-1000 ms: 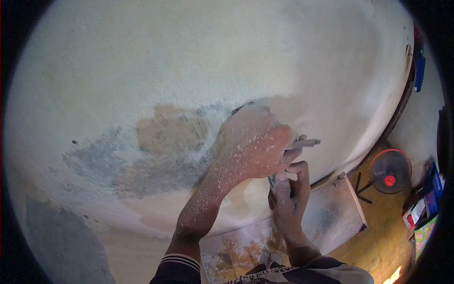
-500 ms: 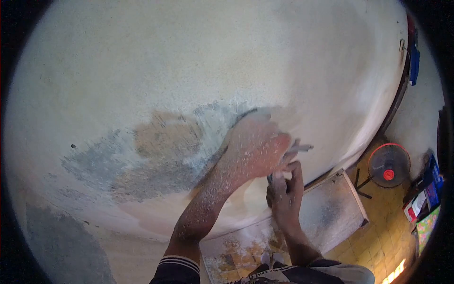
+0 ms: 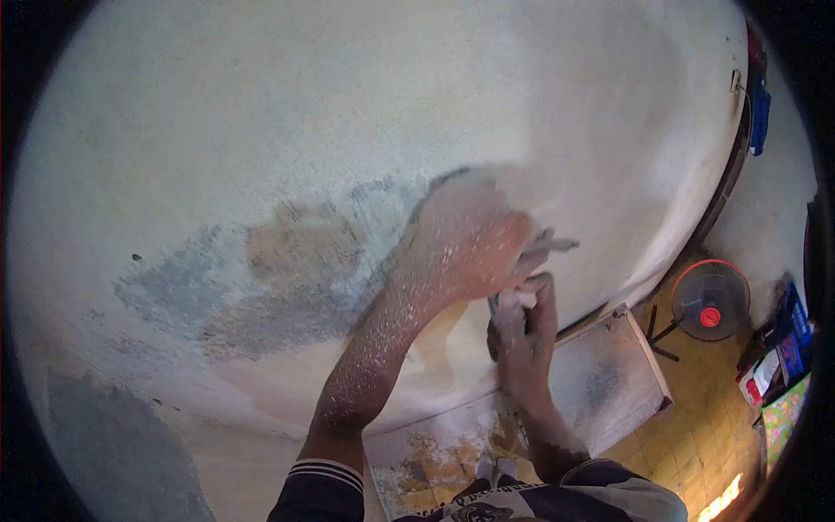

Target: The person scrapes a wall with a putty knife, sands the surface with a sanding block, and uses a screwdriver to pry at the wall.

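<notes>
My left hand [image 3: 465, 235], smeared by motion and speckled with white dust, is closed against the pale wall [image 3: 417, 104]. A thin grey piece [image 3: 561, 244] sticks out to the right of its fingers; its kind is blurred. Just below and to the right, my right hand [image 3: 524, 339] has its fingers bent together, close to the left fingertips. Between them shows a small pale bit, with a dark edge at the left side; I cannot make out what it is. A rough grey patch [image 3: 261, 326] with a brown area [image 3: 300, 244] lies left of my left hand.
Below the wall stands a dusty board-like surface [image 3: 600, 374]. A fan with a red centre [image 3: 711, 317] is on the yellow tiled floor [image 3: 657, 435]. Blue and red packages [image 3: 787, 339] lie at the far right. White dust covers the floor near my feet.
My left hand has moved slightly upward along the wall, with the grey piece. My right hand has risen a little too. The view has shifted slightly.
</notes>
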